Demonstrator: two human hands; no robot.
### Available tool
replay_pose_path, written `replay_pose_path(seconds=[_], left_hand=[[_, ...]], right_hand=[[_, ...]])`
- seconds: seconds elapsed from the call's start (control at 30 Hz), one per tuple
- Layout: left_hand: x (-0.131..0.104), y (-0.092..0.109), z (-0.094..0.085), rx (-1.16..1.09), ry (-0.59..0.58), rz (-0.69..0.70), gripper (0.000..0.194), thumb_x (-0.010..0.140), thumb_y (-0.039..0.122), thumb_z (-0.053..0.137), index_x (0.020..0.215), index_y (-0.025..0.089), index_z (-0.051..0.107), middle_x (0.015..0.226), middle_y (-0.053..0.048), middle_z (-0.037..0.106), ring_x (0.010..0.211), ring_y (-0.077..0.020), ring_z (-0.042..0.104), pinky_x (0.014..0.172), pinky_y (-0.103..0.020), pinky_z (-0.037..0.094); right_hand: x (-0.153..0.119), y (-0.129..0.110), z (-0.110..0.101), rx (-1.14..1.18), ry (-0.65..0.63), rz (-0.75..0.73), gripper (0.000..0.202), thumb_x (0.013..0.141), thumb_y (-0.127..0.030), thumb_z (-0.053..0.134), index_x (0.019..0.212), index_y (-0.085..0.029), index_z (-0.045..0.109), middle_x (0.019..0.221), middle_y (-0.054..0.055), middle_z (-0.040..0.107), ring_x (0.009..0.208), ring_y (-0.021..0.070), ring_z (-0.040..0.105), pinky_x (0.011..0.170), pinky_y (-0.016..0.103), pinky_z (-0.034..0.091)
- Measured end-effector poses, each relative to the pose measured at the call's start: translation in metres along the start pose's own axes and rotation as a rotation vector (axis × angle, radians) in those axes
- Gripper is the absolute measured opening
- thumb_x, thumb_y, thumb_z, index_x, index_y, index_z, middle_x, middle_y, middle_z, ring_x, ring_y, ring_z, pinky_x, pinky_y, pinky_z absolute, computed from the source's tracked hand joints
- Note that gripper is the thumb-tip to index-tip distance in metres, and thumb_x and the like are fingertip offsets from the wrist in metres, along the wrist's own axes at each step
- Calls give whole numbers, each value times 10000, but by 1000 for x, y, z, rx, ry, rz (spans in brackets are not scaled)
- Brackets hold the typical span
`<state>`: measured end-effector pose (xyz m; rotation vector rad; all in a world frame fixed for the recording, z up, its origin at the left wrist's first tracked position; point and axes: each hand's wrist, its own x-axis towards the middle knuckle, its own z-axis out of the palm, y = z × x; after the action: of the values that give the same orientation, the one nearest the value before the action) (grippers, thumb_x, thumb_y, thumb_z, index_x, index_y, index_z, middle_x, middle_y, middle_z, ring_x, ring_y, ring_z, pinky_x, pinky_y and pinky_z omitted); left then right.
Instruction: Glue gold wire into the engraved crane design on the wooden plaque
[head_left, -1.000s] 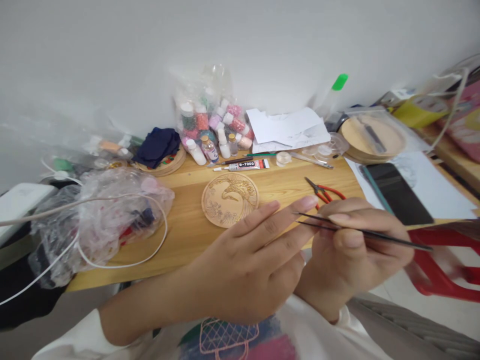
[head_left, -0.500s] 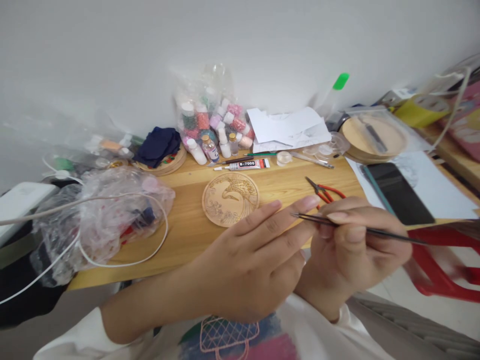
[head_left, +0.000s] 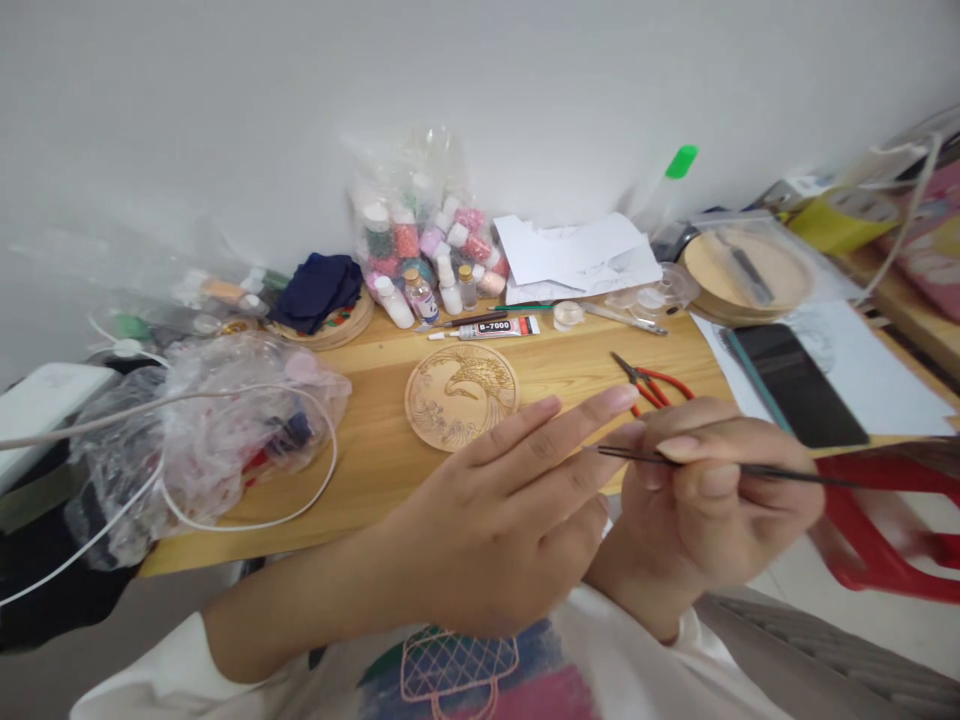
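My right hand (head_left: 716,500) pinches a pair of dark, slim tweezers (head_left: 757,471) between thumb and fingers. Their tips point left and lie over the fingers of my left hand (head_left: 517,510). That hand is held back upward with its fingers stretched out; its palm and thumb are hidden. Whether anything tiny sits at the tweezer tips cannot be made out. Just beyond my left fingers, a round wooden disc (head_left: 427,410) with a bird design, partly covered in gold lines, lies on the table. Red-handled pliers (head_left: 651,386) rest behind my right hand.
A B-7000 glue tube (head_left: 499,327), small bottles (head_left: 420,297) and a bag of bead jars (head_left: 405,240) stand along the wall. A crumpled plastic bag (head_left: 202,430) and white cable (head_left: 330,470) lie left. At right are a phone (head_left: 799,385) and a wooden round (head_left: 750,275).
The tweezer tips have dropped slightly, from near one left finger to across the neighbouring one. My left hand has hardly shifted.
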<state>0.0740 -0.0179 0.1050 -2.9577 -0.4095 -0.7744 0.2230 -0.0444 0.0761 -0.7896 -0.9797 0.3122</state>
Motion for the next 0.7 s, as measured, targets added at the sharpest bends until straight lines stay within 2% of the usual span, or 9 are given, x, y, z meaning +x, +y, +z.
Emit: replay_pose_path(seconds=[0.13,0.27,0.37,0.47,0.57,0.7], left_hand=[[0,0,1,5,10,1,177,900,156,515,928,182,687,1230,-17,666,1462,-226,306,1237,-366,269],[-1,0,2,4,25,-11,165,903,185,531,967,168,682,1366,-61,588,1464,-239,302,1228,-389,286],[-2,-2,0,-38,18,-15,189,904,174,501,978,172,675,1387,-59,571,1463,-245,302,1214,-412,315],[-2,-6,-3,-104,32,-9,190,887,158,480,941,163,662,1390,-83,567,1465,-260,290,1213,-427,309],[-2,-9,-4,-133,50,-15,188,864,144,468,917,164,647,1394,-102,557,1466,-267,285,1218,-430,286],[-3,-12,-4,-134,68,-25,214,839,111,469,944,153,650,1374,-142,554,1462,-283,289,1222,-423,260]], right_hand=[[0,-2,2,-22,13,14,114,838,-302,708,759,-223,730,580,-29,594,485,110,503,438,268,389],[2,1,4,57,73,-9,148,826,-340,720,752,-212,714,548,-46,532,425,87,431,372,240,329],[3,5,4,81,135,-98,116,800,-322,748,788,-208,731,583,-34,572,504,110,527,408,239,402],[1,5,2,15,192,-91,107,776,-287,772,849,-211,754,708,-4,682,640,152,643,506,274,505],[-2,5,-2,-127,149,-40,163,759,-276,789,914,-230,765,824,10,743,659,165,682,567,307,554],[-3,7,-5,-236,96,-30,210,706,-201,822,906,-235,766,819,14,756,686,182,703,632,338,588]])
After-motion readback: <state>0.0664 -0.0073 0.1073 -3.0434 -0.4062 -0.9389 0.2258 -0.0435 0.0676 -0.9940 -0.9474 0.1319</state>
